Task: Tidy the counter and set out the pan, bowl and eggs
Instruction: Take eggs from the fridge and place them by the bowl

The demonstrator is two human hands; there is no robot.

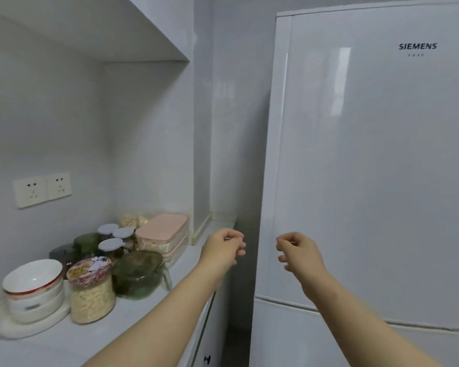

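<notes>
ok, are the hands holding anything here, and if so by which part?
Nothing visible in either. The left hand and right hand are raised in front of the fridge, fingers curled around nothing. The fridge door is closed.

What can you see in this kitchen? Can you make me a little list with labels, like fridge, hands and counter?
fridge: white, door closed
left hand: raised near the fridge edge, fingers curled, holding nothing
right hand: before the fridge door, fingers curled, holding nothing
counter: stacked white bowls, filled jar, green glass pot, pink boxes
eggs: not in view
</notes>
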